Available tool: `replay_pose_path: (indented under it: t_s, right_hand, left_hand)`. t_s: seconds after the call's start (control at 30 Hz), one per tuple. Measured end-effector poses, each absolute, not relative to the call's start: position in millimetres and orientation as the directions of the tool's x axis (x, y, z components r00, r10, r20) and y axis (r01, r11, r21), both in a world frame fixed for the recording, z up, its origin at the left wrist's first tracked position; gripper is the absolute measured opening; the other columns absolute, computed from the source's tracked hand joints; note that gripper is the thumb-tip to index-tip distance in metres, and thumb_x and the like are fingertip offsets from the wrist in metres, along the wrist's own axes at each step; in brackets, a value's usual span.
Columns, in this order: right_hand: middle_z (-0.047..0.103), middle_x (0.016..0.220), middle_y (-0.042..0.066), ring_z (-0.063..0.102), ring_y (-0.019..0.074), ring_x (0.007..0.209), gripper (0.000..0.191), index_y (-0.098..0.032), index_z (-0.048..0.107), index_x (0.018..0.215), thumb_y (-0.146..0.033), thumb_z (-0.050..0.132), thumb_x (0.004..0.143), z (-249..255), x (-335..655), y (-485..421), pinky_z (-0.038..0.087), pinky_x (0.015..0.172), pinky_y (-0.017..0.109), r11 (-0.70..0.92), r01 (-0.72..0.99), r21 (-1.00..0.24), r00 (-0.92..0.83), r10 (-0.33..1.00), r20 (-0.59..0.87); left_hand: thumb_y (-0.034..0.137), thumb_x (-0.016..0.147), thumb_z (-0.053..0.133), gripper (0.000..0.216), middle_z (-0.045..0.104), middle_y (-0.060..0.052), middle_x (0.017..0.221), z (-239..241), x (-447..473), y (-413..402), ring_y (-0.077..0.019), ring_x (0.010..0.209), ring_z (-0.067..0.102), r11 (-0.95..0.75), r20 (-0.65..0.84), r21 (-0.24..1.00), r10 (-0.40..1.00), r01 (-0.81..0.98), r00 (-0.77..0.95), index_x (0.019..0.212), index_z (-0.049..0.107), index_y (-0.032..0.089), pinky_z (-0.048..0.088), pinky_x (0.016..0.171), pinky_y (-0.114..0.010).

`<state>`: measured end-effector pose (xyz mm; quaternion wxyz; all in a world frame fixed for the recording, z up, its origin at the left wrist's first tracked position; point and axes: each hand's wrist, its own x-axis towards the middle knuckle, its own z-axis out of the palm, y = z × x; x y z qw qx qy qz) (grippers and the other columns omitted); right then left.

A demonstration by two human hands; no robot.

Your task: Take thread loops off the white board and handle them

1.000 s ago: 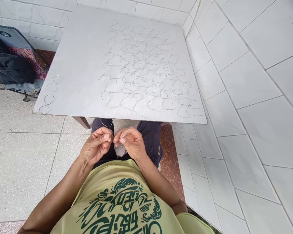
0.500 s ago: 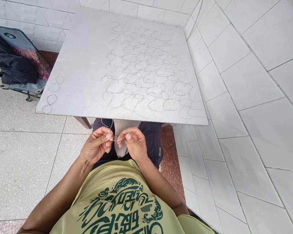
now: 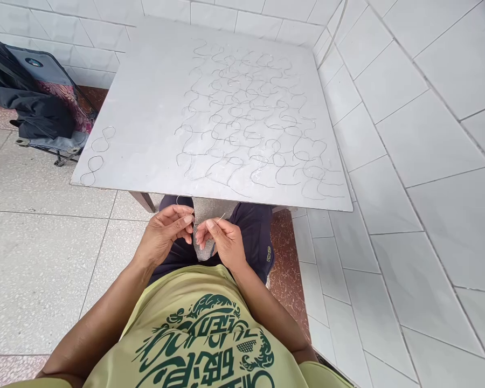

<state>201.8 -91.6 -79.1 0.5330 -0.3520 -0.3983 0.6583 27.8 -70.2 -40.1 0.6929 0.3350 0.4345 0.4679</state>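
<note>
My left hand and my right hand meet over my lap, just below the near edge of a white board. Both pinch one thin piece of wire; a small loop of it sticks up above my left fingers, and a short end pokes up from my right thumb. On the board lie several bent S-shaped wires spread in rows over its right half. Two figure-eight wire pieces lie apart at the board's near left corner.
The board rests on a low wooden support over a pale tiled floor. A white tiled wall runs along the right. A dark bag on a folding seat stands at the far left.
My hands have drawn closer together and the wire loop above my left fingers has shrunk. The view has shifted slightly, so the board sits further right in the picture.
</note>
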Motion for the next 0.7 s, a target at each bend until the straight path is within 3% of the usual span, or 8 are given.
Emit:
replay_pose_path:
  t_s: [0.13, 0.33, 0.5, 0.7]
  right_hand:
    - [0.076, 0.080, 0.007, 0.071, 0.0177, 0.065, 0.036, -0.017, 0.079, 0.093, -0.050, 0.067, 0.100, -85.1, 199.9, -91.7, 0.057, 0.054, 0.029, -0.215, -0.456, -0.863, -0.207, 0.969, -0.132]
    - [0.080, 0.090, 0.012, 0.077, 0.0210, 0.071, 0.049, -0.015, 0.075, 0.091, -0.062, 0.063, 0.099, -84.9, 200.2, -91.7, 0.058, 0.053, 0.027, -0.338, -0.535, -0.774, -0.329, 0.928, -0.177]
    - [0.082, 0.096, 0.012, 0.079, 0.0212, 0.077, 0.050, -0.016, 0.071, 0.088, -0.065, 0.066, 0.095, -89.8, 202.0, -91.8, 0.058, 0.053, 0.025, -0.425, -0.573, -0.700, -0.387, 0.894, -0.226]
    - [0.080, 0.093, 0.010, 0.078, 0.0205, 0.077, 0.043, -0.017, 0.071, 0.088, -0.059, 0.072, 0.094, -93.8, 201.7, -90.4, 0.057, 0.054, 0.025, -0.393, -0.624, -0.675, -0.344, 0.914, -0.215]
  left_hand:
    - [0.036, 0.089, 0.081, 0.030, 0.070, -0.008, 0.109, -35.8, 21.4, -64.8, -0.0137, 0.074, 0.064, 0.254, -0.223, 0.891, 0.967, -0.375, 0.125, 0.113, 0.078, 0.018, 0.057, 0.055, -0.026]
    - [0.039, 0.091, 0.079, 0.025, 0.068, -0.005, 0.090, -36.7, 18.7, -56.9, -0.0106, 0.061, 0.058, 0.270, -0.243, 0.874, 0.963, -0.404, 0.118, 0.087, 0.075, 0.014, 0.054, 0.052, -0.026]
    - [0.039, 0.089, 0.080, 0.027, 0.066, -0.003, 0.084, -38.7, 17.2, -55.6, -0.0105, 0.059, 0.058, 0.304, -0.267, 0.841, 0.953, -0.448, 0.145, 0.084, 0.070, 0.014, 0.053, 0.050, -0.025]
    - [0.040, 0.087, 0.083, 0.030, 0.064, -0.002, 0.079, -36.9, 12.7, -54.4, -0.0112, 0.059, 0.059, 0.313, -0.278, 0.841, 0.950, -0.441, 0.143, 0.082, 0.067, 0.014, 0.052, 0.051, -0.025]
